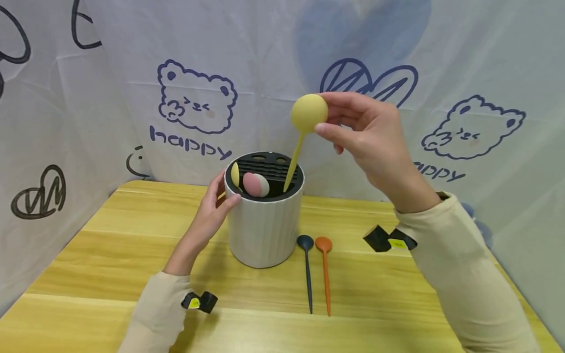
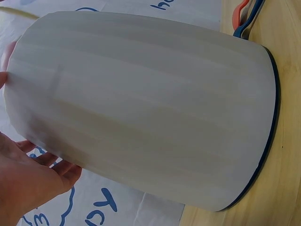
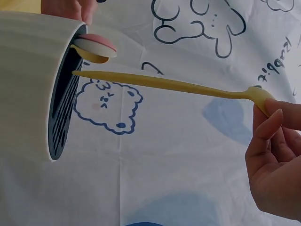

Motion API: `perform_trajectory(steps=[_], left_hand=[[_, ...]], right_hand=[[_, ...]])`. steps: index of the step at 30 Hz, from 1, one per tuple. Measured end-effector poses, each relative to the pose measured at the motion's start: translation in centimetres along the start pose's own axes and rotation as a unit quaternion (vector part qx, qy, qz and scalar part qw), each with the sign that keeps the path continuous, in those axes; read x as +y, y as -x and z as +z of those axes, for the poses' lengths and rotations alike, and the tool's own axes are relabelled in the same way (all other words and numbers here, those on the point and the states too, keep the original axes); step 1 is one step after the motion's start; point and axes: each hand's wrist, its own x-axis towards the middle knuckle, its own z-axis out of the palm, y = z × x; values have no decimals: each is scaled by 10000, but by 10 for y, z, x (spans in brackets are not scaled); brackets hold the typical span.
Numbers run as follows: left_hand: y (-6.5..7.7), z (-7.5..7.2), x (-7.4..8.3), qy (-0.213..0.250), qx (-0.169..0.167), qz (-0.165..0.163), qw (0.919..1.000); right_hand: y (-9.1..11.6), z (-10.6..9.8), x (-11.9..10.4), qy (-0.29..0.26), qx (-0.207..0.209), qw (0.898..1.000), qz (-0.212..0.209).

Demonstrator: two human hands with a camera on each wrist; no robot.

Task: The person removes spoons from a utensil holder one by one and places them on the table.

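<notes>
My right hand (image 1: 366, 127) pinches a yellow spoon (image 1: 309, 113) by its round bowl, thumb on one side and fingers on the other. The spoon's handle slants down, and its tip is at the open top of a white ribbed utensil holder (image 1: 265, 230) with a black slotted insert (image 3: 63, 108). Around the holder's left side, near the rim, my left hand (image 1: 211, 211) grips, with the thumb at the front. Pink and white spoon heads (image 1: 253, 185) and another yellow one (image 1: 235, 174) stick out of the holder; their handles are hidden inside.
To the right of the holder, a dark blue spoon (image 1: 308, 274) and an orange spoon (image 1: 325, 274) lie side by side on the wooden table (image 1: 110, 255). Behind the table hangs a white cloth (image 1: 265, 59) with printed bears.
</notes>
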Motion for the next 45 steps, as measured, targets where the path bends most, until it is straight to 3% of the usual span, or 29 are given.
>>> perform_trajectory(steps=[9,18,29,38,45], left_hand=[[0,0,1,35,19,0,10000],[0,1,0,50,40,-14,10000],[-1,1,-1,78,96,4,9999],[-1,1,-1,76,77,4,9999],[-1,0,-1,42,85,6,10000]], right_hand=[[13,-4,-1,62,-52,9999,118],[30,-5,23,-108,-315,9968,721],[42,-3,48,127,-346,9958,834],[57,-2,63,410,-509,9862,1524],[73,-3,85,268,-564,9784,1970]])
